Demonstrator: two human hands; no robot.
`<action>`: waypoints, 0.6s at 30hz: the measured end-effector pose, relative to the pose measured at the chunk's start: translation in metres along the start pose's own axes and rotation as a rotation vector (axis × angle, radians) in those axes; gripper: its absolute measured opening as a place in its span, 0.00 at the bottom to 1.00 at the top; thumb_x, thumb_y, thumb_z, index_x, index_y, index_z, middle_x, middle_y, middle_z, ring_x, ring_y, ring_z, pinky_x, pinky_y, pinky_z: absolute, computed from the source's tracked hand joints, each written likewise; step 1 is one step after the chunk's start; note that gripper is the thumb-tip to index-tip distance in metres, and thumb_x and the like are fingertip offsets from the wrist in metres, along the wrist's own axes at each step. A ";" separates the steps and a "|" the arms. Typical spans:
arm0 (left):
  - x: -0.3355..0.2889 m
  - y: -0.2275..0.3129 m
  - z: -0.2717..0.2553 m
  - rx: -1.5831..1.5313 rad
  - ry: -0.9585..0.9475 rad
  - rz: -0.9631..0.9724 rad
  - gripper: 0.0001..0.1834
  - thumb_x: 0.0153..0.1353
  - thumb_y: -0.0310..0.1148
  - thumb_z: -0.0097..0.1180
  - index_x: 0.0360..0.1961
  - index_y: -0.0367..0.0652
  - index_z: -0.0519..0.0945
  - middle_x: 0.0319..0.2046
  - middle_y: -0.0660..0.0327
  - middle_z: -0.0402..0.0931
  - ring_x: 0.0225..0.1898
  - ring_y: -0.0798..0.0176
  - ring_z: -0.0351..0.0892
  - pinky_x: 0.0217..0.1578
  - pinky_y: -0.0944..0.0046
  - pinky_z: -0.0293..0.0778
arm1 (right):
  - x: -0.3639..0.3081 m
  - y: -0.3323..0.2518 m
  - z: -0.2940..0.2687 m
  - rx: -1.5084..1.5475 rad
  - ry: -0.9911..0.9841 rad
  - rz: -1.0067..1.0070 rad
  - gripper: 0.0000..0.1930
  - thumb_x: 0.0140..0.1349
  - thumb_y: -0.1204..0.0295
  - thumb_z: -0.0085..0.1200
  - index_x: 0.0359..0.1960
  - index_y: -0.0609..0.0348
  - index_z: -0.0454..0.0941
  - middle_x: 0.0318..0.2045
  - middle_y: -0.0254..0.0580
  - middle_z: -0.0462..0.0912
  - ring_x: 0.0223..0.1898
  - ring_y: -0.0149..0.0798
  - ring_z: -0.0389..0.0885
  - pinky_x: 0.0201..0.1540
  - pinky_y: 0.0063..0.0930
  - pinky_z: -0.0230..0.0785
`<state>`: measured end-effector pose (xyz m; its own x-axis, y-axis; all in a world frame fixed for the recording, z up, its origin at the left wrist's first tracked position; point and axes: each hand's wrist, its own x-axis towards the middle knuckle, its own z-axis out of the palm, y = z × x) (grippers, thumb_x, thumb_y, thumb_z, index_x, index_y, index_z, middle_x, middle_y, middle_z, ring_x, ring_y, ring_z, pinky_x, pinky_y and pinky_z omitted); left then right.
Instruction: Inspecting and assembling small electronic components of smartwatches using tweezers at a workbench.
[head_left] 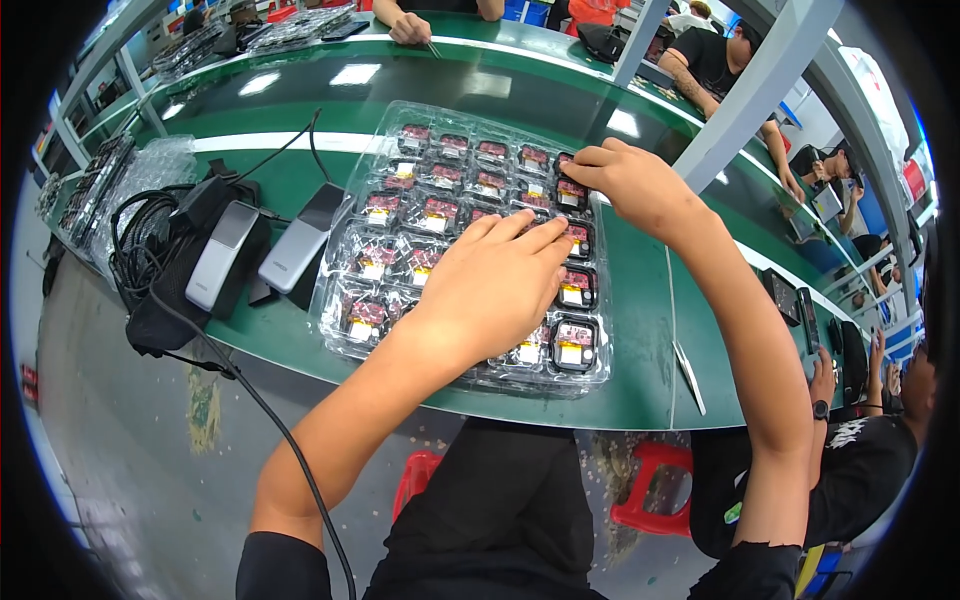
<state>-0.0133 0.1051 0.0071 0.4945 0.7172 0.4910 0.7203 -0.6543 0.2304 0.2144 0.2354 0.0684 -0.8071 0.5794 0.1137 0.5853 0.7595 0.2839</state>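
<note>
A clear plastic blister tray lies on the green bench in front of me. Its pockets hold rows of small black-framed modules with dark red faces and white and yellow labels. Across the tray's middle my left hand lies palm down, fingers stretched out, fingertips near the right-hand column. It covers several pockets. At the tray's upper right corner my right hand has its fingers bent and closed at a module in the right column. The fingertips partly hide what they grip.
White-and-black handheld devices and coiled black cables sit left of the tray. Tweezers lie to the right. Stacked clear trays stand far left. A grey post rises at right. Co-workers sit across and beside me; red stools are below.
</note>
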 end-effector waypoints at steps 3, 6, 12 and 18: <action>0.000 0.000 0.001 0.025 0.002 0.008 0.21 0.74 0.36 0.53 0.63 0.39 0.81 0.68 0.56 0.77 0.69 0.49 0.73 0.67 0.45 0.68 | -0.005 0.001 0.005 -0.043 0.041 -0.030 0.28 0.59 0.84 0.56 0.64 0.55 0.82 0.58 0.36 0.83 0.54 0.44 0.80 0.60 0.36 0.78; 0.000 0.000 0.001 0.004 -0.002 0.009 0.21 0.75 0.36 0.53 0.64 0.39 0.81 0.68 0.57 0.76 0.69 0.49 0.72 0.68 0.44 0.68 | -0.005 0.000 0.005 -0.100 0.039 -0.027 0.28 0.59 0.83 0.57 0.64 0.55 0.81 0.59 0.35 0.83 0.54 0.44 0.80 0.60 0.36 0.78; -0.001 0.001 -0.002 0.012 -0.008 -0.005 0.21 0.75 0.36 0.53 0.65 0.40 0.80 0.69 0.56 0.76 0.69 0.48 0.72 0.69 0.46 0.67 | -0.005 -0.002 0.003 0.110 0.029 0.048 0.25 0.64 0.82 0.56 0.64 0.56 0.81 0.57 0.40 0.83 0.57 0.47 0.80 0.61 0.39 0.77; -0.002 0.000 0.001 0.005 -0.001 0.004 0.21 0.76 0.37 0.53 0.64 0.40 0.80 0.69 0.56 0.76 0.70 0.48 0.72 0.69 0.46 0.67 | -0.010 -0.009 -0.017 0.331 0.133 0.174 0.19 0.68 0.82 0.54 0.59 0.59 0.84 0.57 0.45 0.85 0.57 0.52 0.82 0.62 0.43 0.77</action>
<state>-0.0142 0.1041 0.0055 0.4973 0.7150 0.4914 0.7207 -0.6557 0.2249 0.2159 0.2176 0.0814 -0.6842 0.6809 0.2611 0.6900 0.7204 -0.0702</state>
